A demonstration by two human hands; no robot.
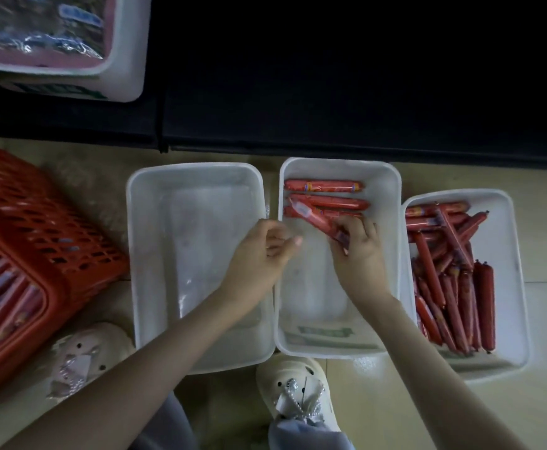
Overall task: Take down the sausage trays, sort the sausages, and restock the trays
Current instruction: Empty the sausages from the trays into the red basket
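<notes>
Three white trays stand on the floor in a row. The left tray (142,241) holds no sausages. In the middle tray (392,196) a few red sausages (324,186) lie across the far end. My right hand (359,251) grips one red sausage (314,219) by its near end, slanted over those. Over the rim between the left and middle trays hovers my left hand (265,251), fingers loosely curled and holding nothing. The right tray (509,241) is heaped with several red sausages (453,287).
A red plastic basket (32,241) with more sausages stands at the left. A white tray of packaged goods (126,53) sits on a dark shelf unit (330,76) above. My two white shoes (294,391) rest just in front of the trays on the tiled floor.
</notes>
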